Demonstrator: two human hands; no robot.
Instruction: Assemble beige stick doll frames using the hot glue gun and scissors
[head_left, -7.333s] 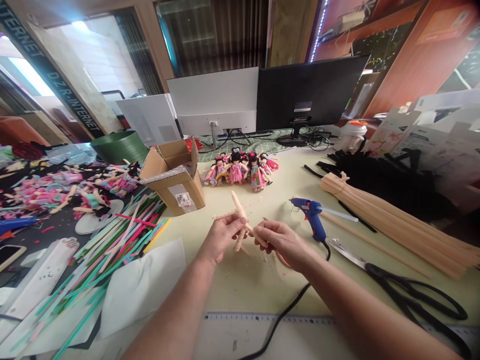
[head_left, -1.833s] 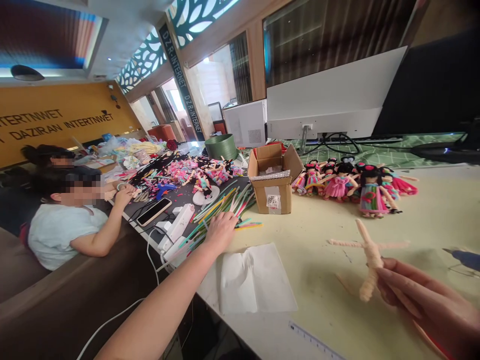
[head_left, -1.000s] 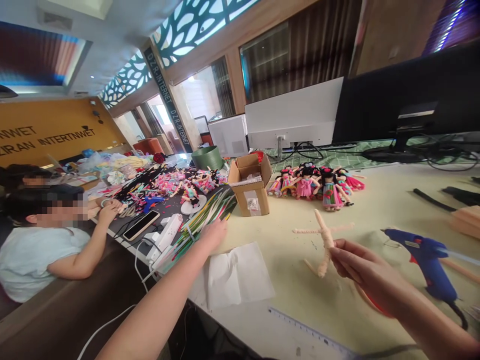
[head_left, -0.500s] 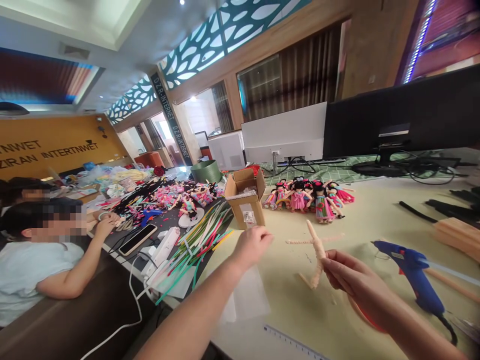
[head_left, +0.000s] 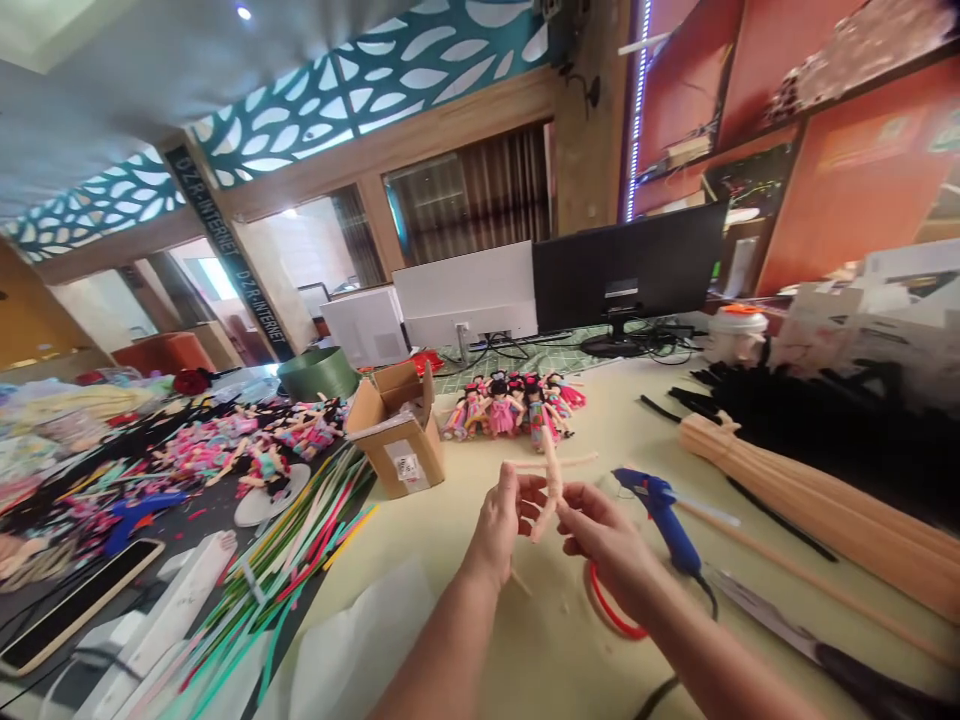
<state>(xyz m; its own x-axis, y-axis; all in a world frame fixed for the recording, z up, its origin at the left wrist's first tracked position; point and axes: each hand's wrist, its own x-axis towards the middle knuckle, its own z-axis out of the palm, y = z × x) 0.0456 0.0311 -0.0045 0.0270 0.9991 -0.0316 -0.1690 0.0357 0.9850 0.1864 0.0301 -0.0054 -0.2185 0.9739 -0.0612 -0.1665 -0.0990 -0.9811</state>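
Note:
A beige pipe-cleaner doll body (head_left: 553, 468), with a wound trunk, two outstretched arms and bent legs, is held upright above the table. My right hand (head_left: 604, 530) pinches its lower trunk between thumb and fingers. On the other side, my left hand (head_left: 495, 525) has its thumb at the end of one doll arm, with the fingers curled behind the legs. Part of that grip is hidden. Just beyond stand several finished dolls (head_left: 501, 405) in colourful dresses. Below my right hand lies a red ring (head_left: 611, 610).
A blue glue gun (head_left: 664, 510) lies at the right, near beige pipe cleaners (head_left: 817, 500), black ones (head_left: 832, 420) and scissors (head_left: 772, 615). Left are a cardboard box (head_left: 397, 430), coloured pipe cleaners (head_left: 300, 540) and a phone (head_left: 79, 600). Monitors (head_left: 630, 265) stand behind.
My left hand has moved from beside the box to the doll body, which my right hand still holds. The view has swung right, and the person at the left is out of sight.

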